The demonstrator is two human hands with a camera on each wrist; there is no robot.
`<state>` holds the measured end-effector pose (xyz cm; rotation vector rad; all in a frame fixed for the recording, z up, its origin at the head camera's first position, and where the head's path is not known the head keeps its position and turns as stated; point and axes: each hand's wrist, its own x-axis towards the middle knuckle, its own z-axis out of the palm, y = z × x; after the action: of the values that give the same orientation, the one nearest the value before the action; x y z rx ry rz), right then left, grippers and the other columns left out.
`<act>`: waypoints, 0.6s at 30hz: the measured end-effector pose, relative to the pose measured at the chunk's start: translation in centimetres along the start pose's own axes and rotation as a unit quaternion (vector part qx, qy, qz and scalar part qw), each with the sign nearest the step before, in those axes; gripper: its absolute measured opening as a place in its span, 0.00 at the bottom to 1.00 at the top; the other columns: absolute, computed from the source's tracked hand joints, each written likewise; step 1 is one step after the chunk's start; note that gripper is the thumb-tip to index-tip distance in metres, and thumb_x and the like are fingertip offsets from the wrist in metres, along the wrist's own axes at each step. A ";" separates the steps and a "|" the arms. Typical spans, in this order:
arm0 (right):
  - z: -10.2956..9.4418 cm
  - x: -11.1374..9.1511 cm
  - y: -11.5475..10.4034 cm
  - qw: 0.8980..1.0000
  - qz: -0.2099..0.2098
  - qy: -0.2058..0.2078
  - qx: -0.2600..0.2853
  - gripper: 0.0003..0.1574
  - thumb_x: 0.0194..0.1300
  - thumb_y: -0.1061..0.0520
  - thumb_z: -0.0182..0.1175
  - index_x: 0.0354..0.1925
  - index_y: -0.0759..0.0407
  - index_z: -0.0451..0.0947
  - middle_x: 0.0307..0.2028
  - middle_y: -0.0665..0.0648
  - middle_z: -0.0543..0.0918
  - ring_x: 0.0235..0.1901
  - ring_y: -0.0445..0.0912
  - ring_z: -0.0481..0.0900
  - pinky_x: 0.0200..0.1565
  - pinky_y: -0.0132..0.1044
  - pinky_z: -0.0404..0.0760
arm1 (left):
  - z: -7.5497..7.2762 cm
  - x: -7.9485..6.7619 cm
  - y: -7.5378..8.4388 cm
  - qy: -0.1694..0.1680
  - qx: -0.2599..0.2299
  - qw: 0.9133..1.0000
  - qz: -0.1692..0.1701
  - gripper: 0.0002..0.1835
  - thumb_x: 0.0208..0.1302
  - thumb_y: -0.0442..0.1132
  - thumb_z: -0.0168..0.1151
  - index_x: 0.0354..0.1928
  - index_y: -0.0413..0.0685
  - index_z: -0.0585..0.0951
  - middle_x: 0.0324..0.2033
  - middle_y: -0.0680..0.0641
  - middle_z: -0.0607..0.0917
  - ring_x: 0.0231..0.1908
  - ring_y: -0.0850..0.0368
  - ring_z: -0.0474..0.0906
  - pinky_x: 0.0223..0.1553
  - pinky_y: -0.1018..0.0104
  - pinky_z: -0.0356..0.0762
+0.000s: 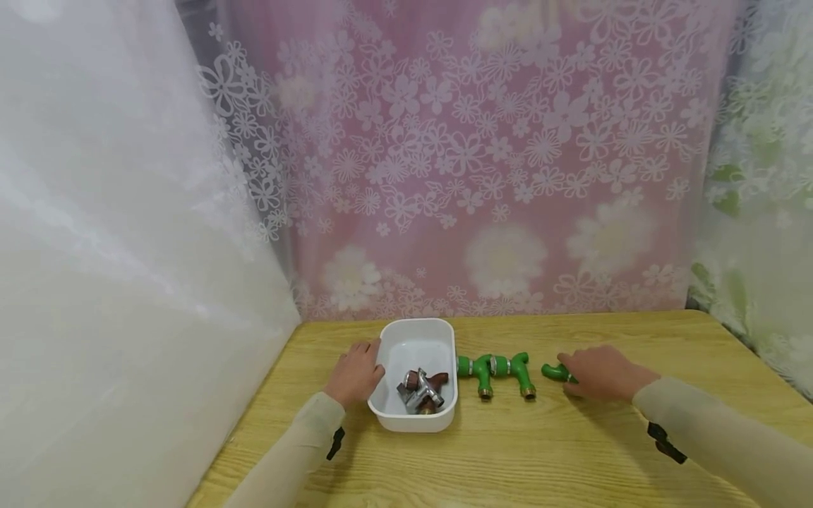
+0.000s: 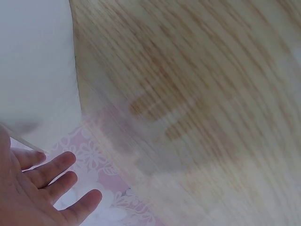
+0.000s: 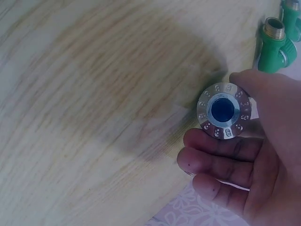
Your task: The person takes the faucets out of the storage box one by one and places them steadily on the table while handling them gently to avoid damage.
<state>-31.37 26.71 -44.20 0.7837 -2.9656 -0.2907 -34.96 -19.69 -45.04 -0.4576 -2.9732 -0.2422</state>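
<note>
At the white tub (image 1: pixel 416 423), my left hand (image 1: pixel 356 372) lies against the left rim. In the left wrist view its fingers (image 2: pixel 56 169) are loosely extended beside the tub wall. Farther right, my right hand (image 1: pixel 603 372) holds a green tap (image 1: pixel 554 371) just above or on the table; I cannot tell which. The right wrist view shows the tap's round metal end (image 3: pixel 224 110) between thumb and fingers. Two more green taps (image 1: pixel 478 368) lie in a row between the tub and the right hand, brass-coloured spouts towards me.
Inside the tub lie a chrome tap (image 1: pixel 416 401) and a brown tap (image 1: pixel 440 381), partly overlapping. Everything stands on a wood-grain table (image 1: pixel 508 458). A pink floral curtain (image 1: pixel 476 176) hangs behind, with a white sheet (image 1: pixel 127 247) on the left.
</note>
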 end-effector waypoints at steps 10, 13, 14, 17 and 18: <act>0.2 -0.2 1.6 0.999 -0.022 0.037 0.027 0.20 0.71 0.53 0.60 0.58 0.56 0.79 0.42 0.58 0.86 0.33 0.48 0.83 0.26 0.41 0.79 | -0.1 0.0 0.2 -0.001 -0.001 1.000 -0.007 0.31 0.75 0.46 0.50 0.75 0.42 0.63 0.66 0.38 0.74 0.69 0.40 0.67 0.64 0.38 0.69; -0.2 -0.5 2.2 0.996 -0.056 0.045 0.053 0.25 0.66 0.65 0.61 0.60 0.52 0.78 0.53 0.60 0.83 0.49 0.58 0.82 0.41 0.52 0.83 | 0.0 0.0 0.2 0.000 -0.001 1.000 -0.007 0.31 0.75 0.46 0.50 0.75 0.42 0.63 0.66 0.38 0.74 0.68 0.40 0.67 0.64 0.38 0.69; -0.3 -0.7 2.4 0.995 -0.070 0.042 0.062 0.28 0.64 0.67 0.62 0.61 0.50 0.78 0.55 0.61 0.82 0.54 0.62 0.80 0.46 0.58 0.82 | 0.0 -0.1 0.2 0.000 -0.001 1.000 -0.007 0.31 0.75 0.46 0.50 0.75 0.42 0.63 0.67 0.38 0.74 0.69 0.40 0.67 0.64 0.38 0.69; -0.7 -1.1 2.7 0.991 -0.086 0.002 0.103 0.36 0.62 0.72 0.62 0.64 0.46 0.77 0.60 0.62 0.79 0.58 0.64 0.77 0.51 0.66 0.77 | 0.0 -0.1 0.2 0.002 -0.002 1.000 -0.005 0.31 0.75 0.46 0.50 0.75 0.42 0.64 0.66 0.38 0.74 0.69 0.40 0.67 0.64 0.38 0.69; -0.8 -1.2 2.7 0.990 -0.089 -0.011 0.112 0.37 0.62 0.72 0.63 0.65 0.45 0.76 0.62 0.62 0.78 0.59 0.64 0.76 0.52 0.67 0.76 | 0.1 0.0 0.1 0.003 -0.001 1.000 -0.005 0.31 0.75 0.46 0.50 0.75 0.41 0.64 0.66 0.38 0.74 0.68 0.40 0.67 0.64 0.38 0.69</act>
<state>-31.51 29.48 -42.90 1.0790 -2.9877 0.0293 -34.89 -19.58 -45.09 -0.4429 -2.9710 -0.2455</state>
